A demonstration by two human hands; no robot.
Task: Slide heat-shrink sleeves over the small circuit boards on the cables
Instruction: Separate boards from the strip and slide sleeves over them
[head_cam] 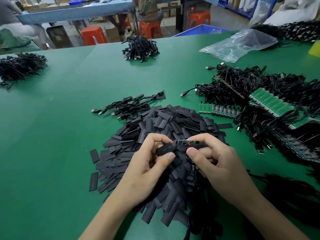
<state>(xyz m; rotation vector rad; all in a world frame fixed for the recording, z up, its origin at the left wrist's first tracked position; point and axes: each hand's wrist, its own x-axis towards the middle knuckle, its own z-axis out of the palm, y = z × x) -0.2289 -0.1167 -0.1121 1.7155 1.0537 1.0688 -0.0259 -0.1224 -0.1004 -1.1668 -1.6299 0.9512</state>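
Two hands meet just above the near half of the sleeve pile [173,122], that big mound of flat black heat-shrink pieces on the green table [52,135]. The left hand [149,163] pinches one black sleeve [165,149] between thumb and curled fingers, its open end turned to the right. The right hand [216,160] pinches a small circuit board [184,142] between thumb and forefinger, red wire showing on it, and its thin black cable [188,160] loops down under the thumb. The board's free tip sits right at the sleeve's mouth; whether it has gone in, I cannot tell. Just behind the pile lies a small bundle of cables [128,106] with their USB plugs pointing left. Right of the pile there's a strip of joined boards [216,110], then a large tangle of black leads [242,80] with green board panels [270,103] lying on it. Farther back, beyond the pile, stands a tight cable bunch [140,48]; far left of it, another dark heap [20,64]; far right, a crumpled clear plastic bag [242,44]. Past the table edge, orange stools [93,34].
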